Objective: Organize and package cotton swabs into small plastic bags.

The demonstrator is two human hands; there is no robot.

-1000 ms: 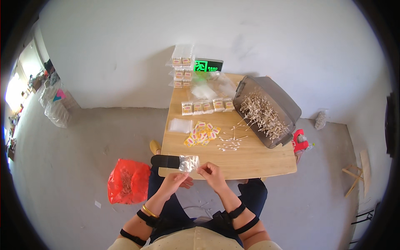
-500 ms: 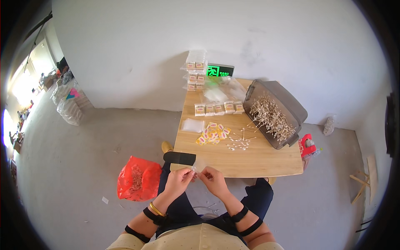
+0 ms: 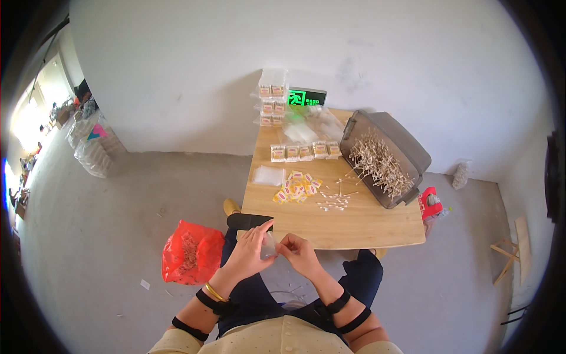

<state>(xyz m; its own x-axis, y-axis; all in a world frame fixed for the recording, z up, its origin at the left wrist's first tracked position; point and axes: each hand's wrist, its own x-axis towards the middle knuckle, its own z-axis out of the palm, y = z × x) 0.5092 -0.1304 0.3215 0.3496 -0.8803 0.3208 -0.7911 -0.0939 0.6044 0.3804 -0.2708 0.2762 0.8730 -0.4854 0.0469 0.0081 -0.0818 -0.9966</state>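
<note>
Just past the table's near edge, a small clear plastic bag (image 3: 268, 245) is held between my two hands. My left hand (image 3: 247, 251) holds the bag between its thumb and its extended fingers. At the bag's right edge, my right hand (image 3: 298, 253) has thumb and forefinger pinched on it. Beyond my hands on the table (image 3: 336, 227) lie a pile of yellow-and-white printed cards (image 3: 299, 187) and a stack of flat clear bags (image 3: 269, 175). Loose cotton swabs (image 3: 333, 203) are scattered to the right of the cards.
A grey plastic bin (image 3: 407, 138) full of cotton swabs lies tipped at the table's right. Filled packs (image 3: 305, 151) form a row behind the cards, with stacked packs (image 3: 272, 97) farther back by a lit green sign (image 3: 308, 97). A red plastic bag (image 3: 203, 242) sits on the floor, left.
My left hand has gone from a pinch to extended fingers along the bag, which now shows more fully. My right hand stays pinched at its edge. The whole view has shifted slightly.
</note>
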